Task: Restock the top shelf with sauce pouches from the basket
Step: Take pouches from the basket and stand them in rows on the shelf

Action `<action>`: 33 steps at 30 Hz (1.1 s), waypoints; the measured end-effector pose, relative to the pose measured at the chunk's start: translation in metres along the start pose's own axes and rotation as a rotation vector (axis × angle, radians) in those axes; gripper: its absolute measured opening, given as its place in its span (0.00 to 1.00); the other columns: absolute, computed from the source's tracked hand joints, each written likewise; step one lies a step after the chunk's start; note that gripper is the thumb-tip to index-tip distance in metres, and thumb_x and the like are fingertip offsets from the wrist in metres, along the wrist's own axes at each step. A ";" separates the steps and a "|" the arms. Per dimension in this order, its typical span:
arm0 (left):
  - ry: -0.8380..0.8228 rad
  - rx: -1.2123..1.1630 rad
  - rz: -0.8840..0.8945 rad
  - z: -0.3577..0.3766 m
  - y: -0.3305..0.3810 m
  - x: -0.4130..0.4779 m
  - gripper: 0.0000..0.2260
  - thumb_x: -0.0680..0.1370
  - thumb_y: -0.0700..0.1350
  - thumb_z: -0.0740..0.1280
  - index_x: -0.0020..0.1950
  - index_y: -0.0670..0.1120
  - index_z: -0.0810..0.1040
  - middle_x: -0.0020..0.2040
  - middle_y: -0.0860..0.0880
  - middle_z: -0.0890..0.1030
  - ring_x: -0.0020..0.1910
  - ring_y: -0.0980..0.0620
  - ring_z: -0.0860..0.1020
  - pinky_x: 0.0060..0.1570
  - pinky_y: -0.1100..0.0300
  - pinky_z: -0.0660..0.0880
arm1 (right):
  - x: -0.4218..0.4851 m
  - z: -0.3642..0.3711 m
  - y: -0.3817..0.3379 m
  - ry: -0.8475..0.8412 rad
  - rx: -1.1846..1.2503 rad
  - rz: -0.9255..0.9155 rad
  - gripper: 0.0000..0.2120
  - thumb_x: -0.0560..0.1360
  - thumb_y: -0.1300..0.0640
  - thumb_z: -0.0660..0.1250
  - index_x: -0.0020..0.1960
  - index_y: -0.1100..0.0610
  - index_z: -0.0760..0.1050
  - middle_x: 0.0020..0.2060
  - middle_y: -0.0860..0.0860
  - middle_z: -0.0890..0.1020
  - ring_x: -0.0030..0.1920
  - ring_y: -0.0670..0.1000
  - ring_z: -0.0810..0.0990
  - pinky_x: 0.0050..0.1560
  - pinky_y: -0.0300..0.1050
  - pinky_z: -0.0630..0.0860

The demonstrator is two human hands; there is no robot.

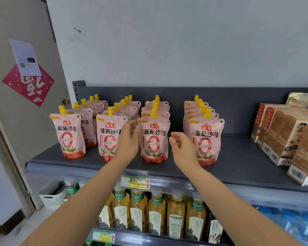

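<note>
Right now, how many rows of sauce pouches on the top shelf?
4: far-left row, second row behind the left hand, third row between the hands, fourth row beside the right hand. Pouches deeper in each row are partly hidden.

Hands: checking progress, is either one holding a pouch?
No, the left hand and right hand are open, either side of a front pouch, gripping nothing.

Four rows of sauce pouches point(154, 139) are stood on the dark top shelf point(238, 162), with brown boxes point(283, 137) at its right end.
</note>
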State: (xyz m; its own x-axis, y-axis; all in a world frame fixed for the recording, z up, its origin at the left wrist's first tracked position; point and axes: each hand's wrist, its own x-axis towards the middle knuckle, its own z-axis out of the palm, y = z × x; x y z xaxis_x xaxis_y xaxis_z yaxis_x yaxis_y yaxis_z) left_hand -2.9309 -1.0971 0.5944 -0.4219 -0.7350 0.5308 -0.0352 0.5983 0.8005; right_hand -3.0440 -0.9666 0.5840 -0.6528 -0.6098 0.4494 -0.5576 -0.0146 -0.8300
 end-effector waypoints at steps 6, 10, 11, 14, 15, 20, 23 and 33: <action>-0.105 -0.088 -0.006 -0.005 -0.005 0.020 0.06 0.82 0.46 0.59 0.52 0.47 0.75 0.49 0.51 0.79 0.46 0.58 0.75 0.42 0.71 0.70 | 0.020 0.029 -0.005 0.083 0.016 0.036 0.10 0.80 0.59 0.60 0.59 0.59 0.75 0.47 0.46 0.77 0.47 0.44 0.75 0.40 0.26 0.68; -0.130 -0.120 -0.025 -0.007 -0.011 0.030 0.08 0.81 0.47 0.60 0.47 0.45 0.76 0.47 0.46 0.81 0.45 0.52 0.77 0.46 0.59 0.74 | 0.021 0.026 0.002 0.138 -0.051 -0.053 0.02 0.78 0.58 0.65 0.46 0.55 0.75 0.38 0.42 0.77 0.40 0.40 0.75 0.41 0.32 0.73; -0.138 -0.117 -0.025 -0.008 -0.011 0.031 0.09 0.81 0.47 0.60 0.47 0.45 0.76 0.47 0.46 0.81 0.45 0.52 0.77 0.46 0.58 0.74 | 0.022 0.025 0.004 0.141 -0.056 -0.054 0.04 0.78 0.58 0.65 0.44 0.54 0.75 0.37 0.43 0.78 0.39 0.42 0.76 0.42 0.38 0.76; -0.152 -0.123 -0.037 -0.010 -0.010 0.034 0.09 0.81 0.47 0.60 0.47 0.45 0.76 0.44 0.47 0.80 0.42 0.53 0.76 0.42 0.61 0.73 | 0.024 0.022 0.003 0.140 -0.054 -0.031 0.09 0.77 0.57 0.66 0.39 0.49 0.74 0.36 0.46 0.79 0.40 0.50 0.79 0.47 0.54 0.80; -0.155 -0.119 -0.037 -0.010 -0.010 0.035 0.09 0.81 0.47 0.60 0.47 0.44 0.76 0.43 0.47 0.80 0.41 0.54 0.75 0.40 0.63 0.72 | 0.025 0.022 0.002 0.139 -0.058 -0.025 0.10 0.77 0.57 0.66 0.38 0.48 0.74 0.36 0.46 0.79 0.41 0.51 0.79 0.48 0.56 0.80; -0.176 -0.146 -0.051 -0.012 -0.010 0.037 0.08 0.82 0.47 0.60 0.46 0.46 0.76 0.42 0.50 0.79 0.42 0.55 0.76 0.41 0.64 0.73 | 0.026 0.019 -0.001 0.140 -0.044 0.006 0.10 0.77 0.60 0.66 0.38 0.49 0.75 0.36 0.49 0.80 0.44 0.57 0.81 0.50 0.59 0.79; -0.210 -0.213 -0.078 -0.014 -0.013 0.037 0.08 0.82 0.47 0.60 0.47 0.47 0.76 0.46 0.50 0.81 0.49 0.52 0.79 0.50 0.58 0.77 | 0.027 0.018 -0.001 0.127 -0.041 0.008 0.09 0.77 0.60 0.66 0.39 0.50 0.76 0.38 0.50 0.81 0.45 0.57 0.81 0.51 0.58 0.80; -0.305 -0.423 -0.148 -0.014 -0.010 0.037 0.09 0.81 0.46 0.60 0.56 0.45 0.77 0.54 0.50 0.81 0.56 0.54 0.78 0.57 0.57 0.76 | 0.026 0.015 -0.007 0.052 -0.086 -0.064 0.04 0.79 0.56 0.62 0.50 0.55 0.75 0.44 0.46 0.79 0.47 0.46 0.78 0.48 0.40 0.76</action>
State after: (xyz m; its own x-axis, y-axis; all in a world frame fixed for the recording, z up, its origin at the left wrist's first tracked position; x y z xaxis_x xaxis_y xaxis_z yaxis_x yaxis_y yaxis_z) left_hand -2.9335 -1.1351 0.6098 -0.6859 -0.6385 0.3492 0.2270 0.2682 0.9362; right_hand -3.0496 -0.9937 0.5964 -0.6386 -0.5680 0.5193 -0.6397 0.0167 -0.7684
